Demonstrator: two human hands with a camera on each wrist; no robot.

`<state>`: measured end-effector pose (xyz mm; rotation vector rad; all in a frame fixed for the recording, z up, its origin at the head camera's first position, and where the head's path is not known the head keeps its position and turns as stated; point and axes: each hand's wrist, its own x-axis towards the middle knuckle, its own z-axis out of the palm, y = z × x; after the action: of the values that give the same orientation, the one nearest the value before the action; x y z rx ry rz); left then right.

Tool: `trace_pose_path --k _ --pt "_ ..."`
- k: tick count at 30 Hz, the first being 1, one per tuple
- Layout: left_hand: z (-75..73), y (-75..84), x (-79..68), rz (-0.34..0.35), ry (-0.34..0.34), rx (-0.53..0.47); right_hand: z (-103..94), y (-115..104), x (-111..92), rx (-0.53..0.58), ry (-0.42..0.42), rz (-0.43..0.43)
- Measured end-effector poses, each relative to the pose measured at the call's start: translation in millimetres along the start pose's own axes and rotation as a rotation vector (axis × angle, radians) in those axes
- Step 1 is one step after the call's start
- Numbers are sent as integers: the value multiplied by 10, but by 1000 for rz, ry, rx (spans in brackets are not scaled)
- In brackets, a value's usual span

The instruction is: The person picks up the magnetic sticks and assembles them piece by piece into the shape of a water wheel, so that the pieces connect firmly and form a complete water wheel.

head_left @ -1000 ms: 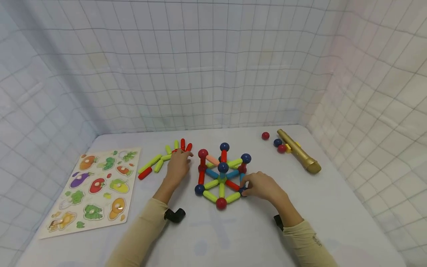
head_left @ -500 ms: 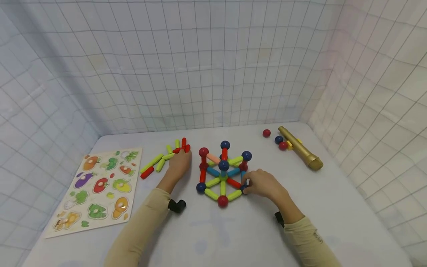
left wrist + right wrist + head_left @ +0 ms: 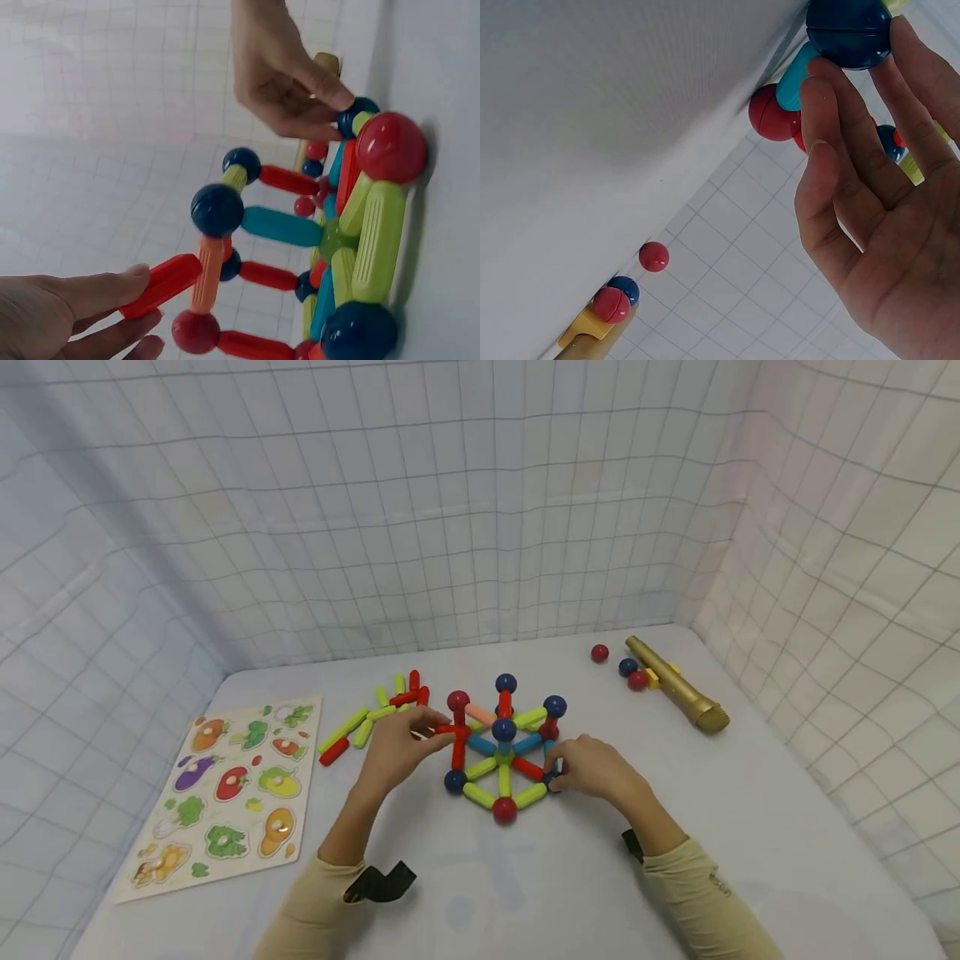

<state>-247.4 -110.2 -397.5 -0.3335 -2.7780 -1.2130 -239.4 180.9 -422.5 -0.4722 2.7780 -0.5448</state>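
Observation:
A frame of coloured rods and balls (image 3: 478, 795) stands on the white table in the middle of the head view, with several upright rods topped by balls. My left hand (image 3: 393, 747) is at its left side and pinches a red rod (image 3: 166, 285) between thumb and fingers. In the left wrist view this rod's free end appears close to a peach rod (image 3: 206, 276); whether they touch I cannot tell. At the frame's right corner, my right hand (image 3: 600, 770) pinches a dark blue ball (image 3: 849, 34) low near the table. Its fingers partly cover that ball in the head view.
Loose lime and red rods (image 3: 343, 729) lie behind and left of my left hand. A vegetable puzzle board (image 3: 247, 810) is at the left. A gold microphone (image 3: 678, 689) lies back right, beside loose red and blue balls (image 3: 599, 653). Grid-patterned cloth walls surround the table.
My left hand has picked a red rod from the loose pile and moved it right and nearer, to the frame. The right hand has stayed at the blue corner ball.

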Motion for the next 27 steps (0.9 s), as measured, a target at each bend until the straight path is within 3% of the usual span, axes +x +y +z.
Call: trace_pose_path --k 6,12,15,19,21,24,27 --pt "188 160 -45 74 48 -40 22 -10 3 8 -8 -4" --pt "142 114 -40 92 -18 -20 -8 -21 -6 5 -13 2" --pt "14 -49 23 42 -20 65 -40 -20 -12 6 -8 5" --pt "-151 -457 202 -88 88 292 -62 -30 -7 7 -12 -3" --pt "-180 -672 297 -146 109 414 -62 -35 -4 7 -17 -4" --pt "-170 -908 387 -204 57 551 -54 -35 -5 3 -23 -3" --pt "-140 -1009 417 -227 3 625 -44 -30 -11 -3 -26 -6"
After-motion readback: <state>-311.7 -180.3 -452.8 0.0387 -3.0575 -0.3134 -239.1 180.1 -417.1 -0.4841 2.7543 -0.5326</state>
